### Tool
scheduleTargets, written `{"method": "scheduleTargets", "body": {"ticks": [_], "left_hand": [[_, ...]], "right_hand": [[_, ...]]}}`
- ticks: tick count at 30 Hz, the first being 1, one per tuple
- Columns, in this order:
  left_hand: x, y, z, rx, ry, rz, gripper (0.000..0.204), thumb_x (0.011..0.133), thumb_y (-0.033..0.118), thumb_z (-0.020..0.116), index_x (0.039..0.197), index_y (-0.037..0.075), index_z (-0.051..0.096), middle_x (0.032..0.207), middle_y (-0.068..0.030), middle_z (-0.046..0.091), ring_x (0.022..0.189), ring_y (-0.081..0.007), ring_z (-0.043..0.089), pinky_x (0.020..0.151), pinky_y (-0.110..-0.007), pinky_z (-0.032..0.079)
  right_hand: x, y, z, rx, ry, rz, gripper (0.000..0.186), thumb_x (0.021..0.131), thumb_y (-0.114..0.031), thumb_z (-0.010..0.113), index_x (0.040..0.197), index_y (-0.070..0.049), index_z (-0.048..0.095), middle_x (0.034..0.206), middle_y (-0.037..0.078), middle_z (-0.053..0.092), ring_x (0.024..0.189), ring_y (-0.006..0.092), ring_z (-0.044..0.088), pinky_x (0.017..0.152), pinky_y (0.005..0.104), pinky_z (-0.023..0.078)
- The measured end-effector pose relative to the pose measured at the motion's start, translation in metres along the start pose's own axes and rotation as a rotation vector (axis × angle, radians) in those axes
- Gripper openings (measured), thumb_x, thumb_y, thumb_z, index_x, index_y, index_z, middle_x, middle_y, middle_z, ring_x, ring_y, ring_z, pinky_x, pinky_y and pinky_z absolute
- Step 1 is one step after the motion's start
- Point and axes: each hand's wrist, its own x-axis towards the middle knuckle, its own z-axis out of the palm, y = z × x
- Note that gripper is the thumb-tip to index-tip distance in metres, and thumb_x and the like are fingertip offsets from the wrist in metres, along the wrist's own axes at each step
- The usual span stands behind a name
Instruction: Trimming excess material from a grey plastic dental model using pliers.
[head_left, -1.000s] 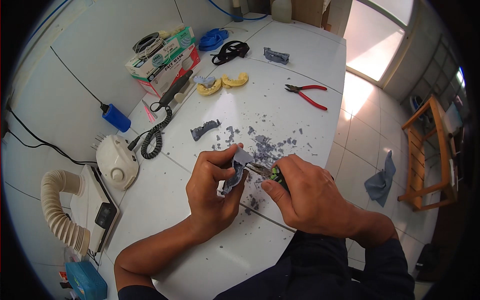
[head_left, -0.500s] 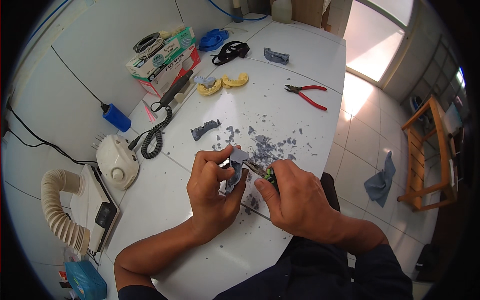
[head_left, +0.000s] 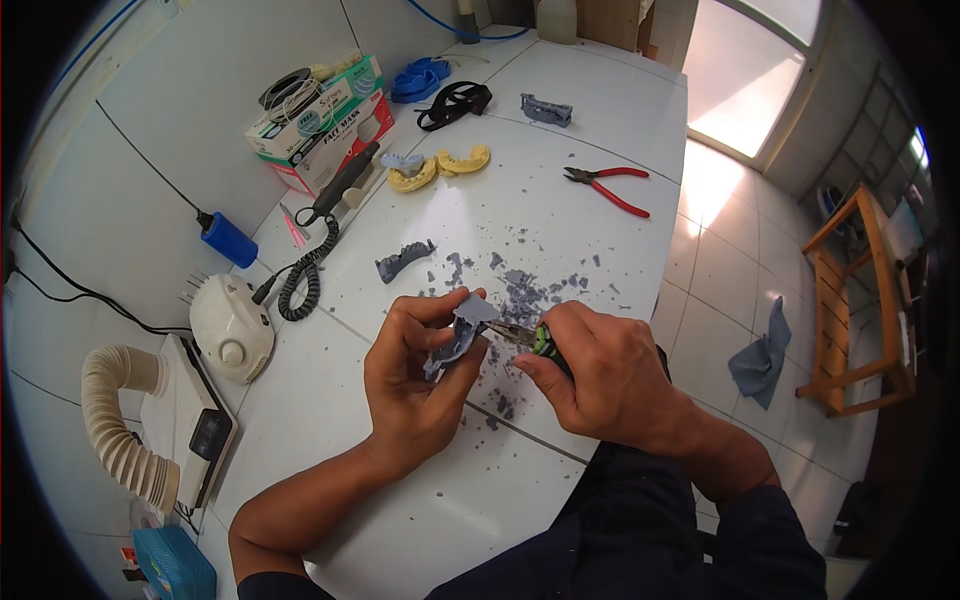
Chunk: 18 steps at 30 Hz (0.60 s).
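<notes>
Glossy white tiles clad the table (head_left: 300, 425), split by dark grout lines, and past its edge I make out a slatted wooden stand (head_left: 888, 310) and a crumpled grey-blue cloth (head_left: 762, 355) on pale floor tiles. Through the head camera I see the left hand (head_left: 420, 375) pinching a matte grey moulded piece (head_left: 463, 335), curved and rough below with a flat flange on top, between thumb and fingers above the table. The right hand (head_left: 610, 370) is wrapped firmly around metal pliers (head_left: 540, 342) with black-and-green grips; their tips are at the piece's right side, but I cannot tell whether they bite it. Jagged grey crumbs (head_left: 525, 295) litter the tiles beyond and below. Near them lies a dark grey arch (head_left: 404, 261) with a scalloped rim. Farther off, I find two yellow horseshoe-shaped casts (head_left: 478, 157) side by side, red-handled cutters (head_left: 607, 188) to their right. At far left, a ribbed cream hose (head_left: 115, 415) bends beside a rounded white casing (head_left: 232, 325).
</notes>
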Motion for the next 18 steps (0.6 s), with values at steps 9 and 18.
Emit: {"method": "scheduleTargets", "body": {"ticks": [9,18], "left_hand": [[0.012,-0.001,-0.006,-0.423,-0.088,-0.379,0.033,0.093,-0.012,0.064,0.104,0.007,0.04,0.12,-0.0179,0.061,0.133,-0.0344,0.058,0.108,-0.041,0.056],[0.011,-0.013,-0.01,-0.312,-0.061,-0.349,0.035,0.089,-0.015,0.065,0.101,0.009,0.042,0.127,-0.0172,0.06,0.132,-0.0394,0.058,0.112,-0.053,0.052]], "right_hand": [[0.012,0.04,-0.015,0.135,-0.179,-0.181,0.037,0.099,-0.035,0.067,0.088,-0.001,0.056,0.071,0.012,0.057,0.053,0.0293,0.057,0.051,0.0413,0.045],[0.007,0.025,-0.016,0.246,-0.241,-0.025,0.036,0.099,-0.034,0.067,0.099,0.002,0.061,0.082,0.016,0.06,0.069,0.0334,0.062,0.063,0.0439,0.049]]}}
